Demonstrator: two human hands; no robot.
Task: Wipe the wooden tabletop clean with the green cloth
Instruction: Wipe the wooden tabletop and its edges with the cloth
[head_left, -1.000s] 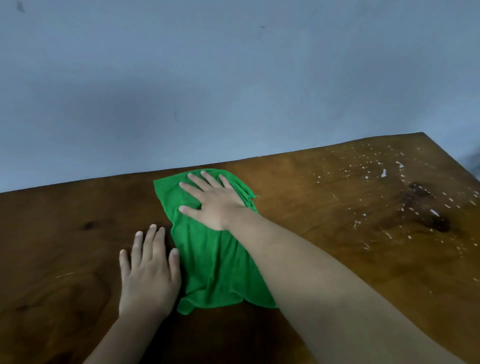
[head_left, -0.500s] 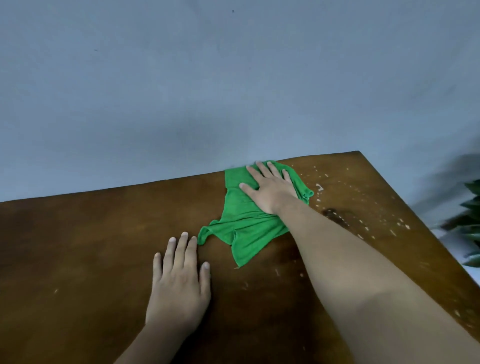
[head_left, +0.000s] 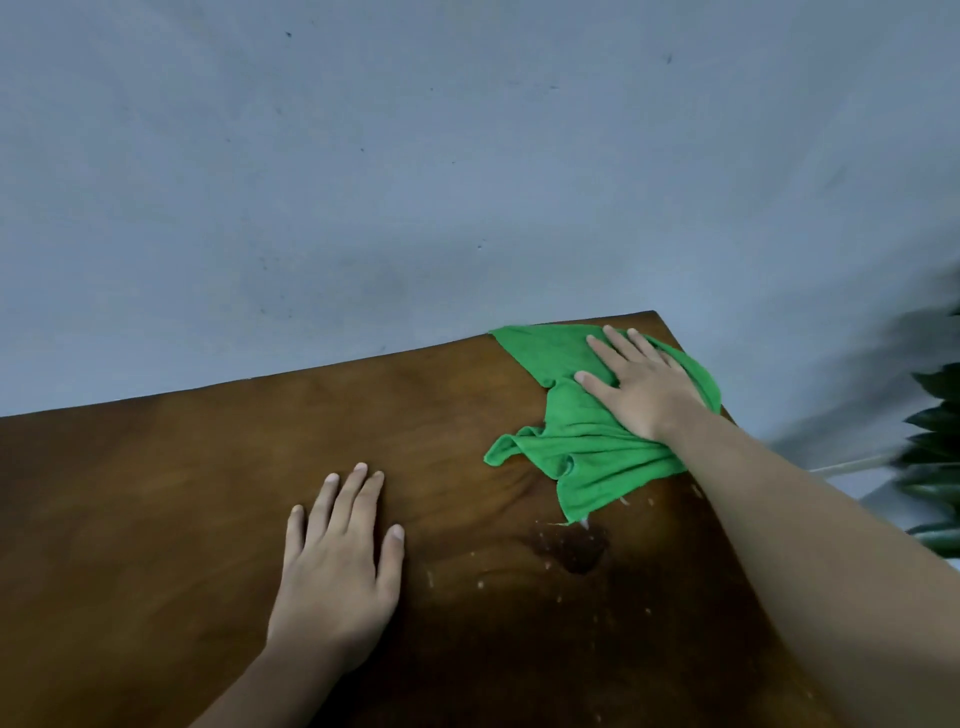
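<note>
Under the right hand (head_left: 647, 387), at the far right corner of the bench (head_left: 208, 493): green cloth (head_left: 587, 447), pinned flat by an open palm, fingers spread wide and pointing toward the wall (head_left: 363, 182). Not gripped, only pressed; likely so the whole palm drives the fabric across the wood. Cloth bunched and trailing back toward the wrist, one corner reaching a dark stain (head_left: 569, 545) just nearer than that hand. Left hand (head_left: 337, 566) flat on bare wood, well apart from the cloth, fingers together, holding nothing; probably a brace for the lean across to the far corner. Pale specks (head_left: 480, 584) scattered between the two hands, around the stain and nearer along the right forearm, so that patch looks not yet wiped. Wood to the left of the left hand appears free of specks. Beyond the right hand, off the bench edge: blurred dark leaves of a plant (head_left: 935, 415), apart from the cloth.
</note>
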